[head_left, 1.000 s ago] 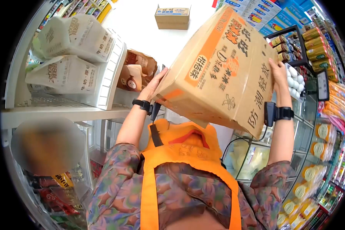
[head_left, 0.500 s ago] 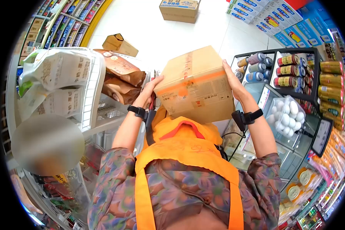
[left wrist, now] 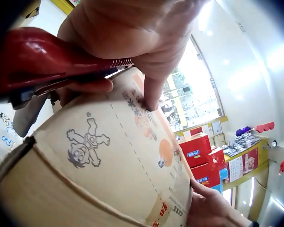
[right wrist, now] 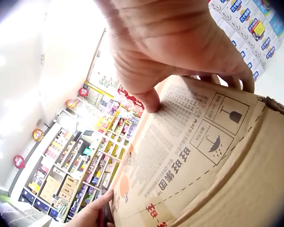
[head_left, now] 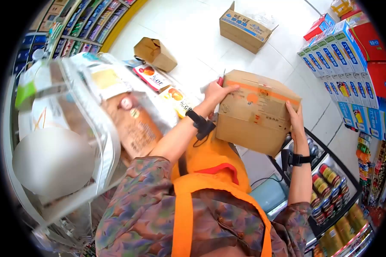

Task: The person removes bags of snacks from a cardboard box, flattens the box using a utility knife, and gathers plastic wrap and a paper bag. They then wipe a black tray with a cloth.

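A taped cardboard carton (head_left: pixel 255 120) with orange print is held between both hands in front of the orange apron. My left hand (head_left: pixel 218 92) grips its left side, thumb pressed on the printed face. That same hand also holds a red utility knife (left wrist: pixel 42 59), which lies under the palm along the carton's edge in the left wrist view. On the opposite side, my right hand (head_left: pixel 297 120) clasps the carton. In the right wrist view its thumb presses the printed panel and the other fingers reach over the far edge.
An open carton (head_left: pixel 244 32) and an open brown box (head_left: pixel 156 53) stand on the tiled floor ahead. At left is a white shelf with brown bags (head_left: pixel 137 124). Stacked blue-and-white boxes (head_left: pixel 339 64) rise at right, above a black rack of cans (head_left: pixel 326 184).
The carton has turned from its large lettered face to its taped side, and hangs farther from the body. The view has swung; the egg tray has left it. Both hands still hold the carton.
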{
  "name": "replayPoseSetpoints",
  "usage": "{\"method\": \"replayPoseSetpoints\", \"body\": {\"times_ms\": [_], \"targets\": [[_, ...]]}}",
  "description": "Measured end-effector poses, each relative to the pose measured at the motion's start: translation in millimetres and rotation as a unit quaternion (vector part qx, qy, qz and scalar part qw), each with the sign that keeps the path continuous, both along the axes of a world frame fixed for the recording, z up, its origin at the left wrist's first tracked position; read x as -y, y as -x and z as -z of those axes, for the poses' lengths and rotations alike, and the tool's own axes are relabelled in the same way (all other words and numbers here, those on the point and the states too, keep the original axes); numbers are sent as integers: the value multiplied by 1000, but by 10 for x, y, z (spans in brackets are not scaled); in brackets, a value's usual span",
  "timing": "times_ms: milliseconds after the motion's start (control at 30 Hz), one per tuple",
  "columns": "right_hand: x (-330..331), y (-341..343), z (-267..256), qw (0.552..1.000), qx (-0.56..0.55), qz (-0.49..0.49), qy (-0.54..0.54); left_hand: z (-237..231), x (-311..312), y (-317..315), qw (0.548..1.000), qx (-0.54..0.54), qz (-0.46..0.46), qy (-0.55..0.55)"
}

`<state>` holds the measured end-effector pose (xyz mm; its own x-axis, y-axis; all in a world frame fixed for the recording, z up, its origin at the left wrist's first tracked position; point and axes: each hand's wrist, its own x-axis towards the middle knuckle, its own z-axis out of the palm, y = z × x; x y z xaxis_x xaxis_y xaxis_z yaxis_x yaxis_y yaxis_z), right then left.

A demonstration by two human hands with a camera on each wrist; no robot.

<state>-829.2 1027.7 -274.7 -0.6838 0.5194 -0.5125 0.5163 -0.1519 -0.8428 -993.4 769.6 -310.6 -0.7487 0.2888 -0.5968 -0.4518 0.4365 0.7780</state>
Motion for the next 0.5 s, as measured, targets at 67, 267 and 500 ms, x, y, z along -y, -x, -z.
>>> {"method": "replayPoseSetpoints", "body": {"times_ms": [67,267,500], "targets": [[-279,489,258,1000,19,0,-19,313,-253,539,999,-3,23,26],[-742,1642,1222,996,79,-35,26,758,-741,1562,977,-34,41,206],[-1073,2675,2754,988,113,-105,12,2252,-954,2217,952,20,20,306]]}}
